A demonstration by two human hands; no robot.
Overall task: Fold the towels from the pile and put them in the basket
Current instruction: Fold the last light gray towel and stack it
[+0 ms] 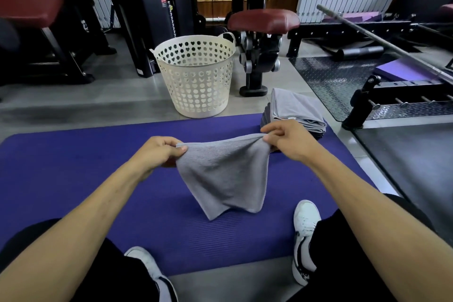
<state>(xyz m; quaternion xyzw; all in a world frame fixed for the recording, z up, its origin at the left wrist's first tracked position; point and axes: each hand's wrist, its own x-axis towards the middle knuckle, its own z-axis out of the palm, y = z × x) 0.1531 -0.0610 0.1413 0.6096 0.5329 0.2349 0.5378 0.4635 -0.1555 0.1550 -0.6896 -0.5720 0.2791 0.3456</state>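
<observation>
**Grey towel held up over the mat**

The left hand (160, 152) and right hand (282, 140) each pinch a top corner of the towel (225, 174) with curled fingers; it hangs above the mat (73, 179) (lower edge touching it). Further right lies the pile (296, 113). Behind the mat stands the basket (196, 76).

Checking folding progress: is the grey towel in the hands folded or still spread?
Spread: the grey towel hangs as one loose sheet from both pinched top corners.
</observation>
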